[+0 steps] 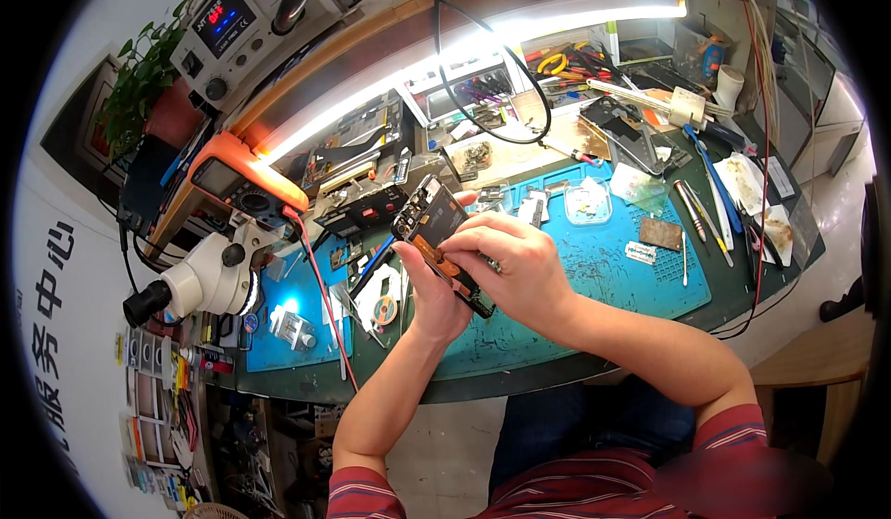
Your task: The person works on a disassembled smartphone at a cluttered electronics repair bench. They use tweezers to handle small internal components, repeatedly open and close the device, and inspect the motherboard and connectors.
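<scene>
We hold a slim black opened smartphone with its orange-and-dark innards showing (444,243) up off the surface (520,371), above its near edge, so the exposed side faces us. Our left hand (429,294) cradles it from beneath, fingers curled around the lower half. Our right hand (515,261) comes over the top, fingertips pressed together on the phone's middle, seemingly working a small part. The phone's long axis runs diagonally, its top end toward the far left corner, beyond the blue silicone work mat (603,269).
</scene>
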Tool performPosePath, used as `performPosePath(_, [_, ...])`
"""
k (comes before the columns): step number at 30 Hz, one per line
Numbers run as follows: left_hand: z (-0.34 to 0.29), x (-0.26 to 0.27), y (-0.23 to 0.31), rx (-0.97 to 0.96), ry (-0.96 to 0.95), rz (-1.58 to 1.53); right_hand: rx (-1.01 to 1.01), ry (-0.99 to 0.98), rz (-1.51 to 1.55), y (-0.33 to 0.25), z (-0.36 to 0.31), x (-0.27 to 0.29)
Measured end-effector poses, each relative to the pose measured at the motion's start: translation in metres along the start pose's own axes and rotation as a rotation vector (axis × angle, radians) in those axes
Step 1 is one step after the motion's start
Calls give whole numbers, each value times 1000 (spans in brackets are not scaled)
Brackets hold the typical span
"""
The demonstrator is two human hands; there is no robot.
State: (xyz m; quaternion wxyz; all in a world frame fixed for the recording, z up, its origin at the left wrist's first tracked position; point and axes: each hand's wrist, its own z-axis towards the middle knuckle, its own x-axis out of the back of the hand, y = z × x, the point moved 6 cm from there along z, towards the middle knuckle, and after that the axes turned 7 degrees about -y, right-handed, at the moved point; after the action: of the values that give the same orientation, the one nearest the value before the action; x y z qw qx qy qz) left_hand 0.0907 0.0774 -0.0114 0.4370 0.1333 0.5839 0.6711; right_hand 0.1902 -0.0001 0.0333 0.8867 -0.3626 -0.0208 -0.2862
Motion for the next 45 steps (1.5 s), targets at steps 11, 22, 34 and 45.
performPosePath(11, [1, -5, 5, -34, -96, 121, -153, -130, 63, 10, 4, 1])
performPosePath(22, [3, -4, 1, 15, -87, 193, -74, -304, 54, 12, 15, 10])
performPosePath(34, [2, 0, -4, -5, -58, 167, -310, -410, 283, 17, 17, 7])
performPosePath(45, [0, -4, -1, 26, -42, 165, -331, -298, 367, 12, 17, 13])
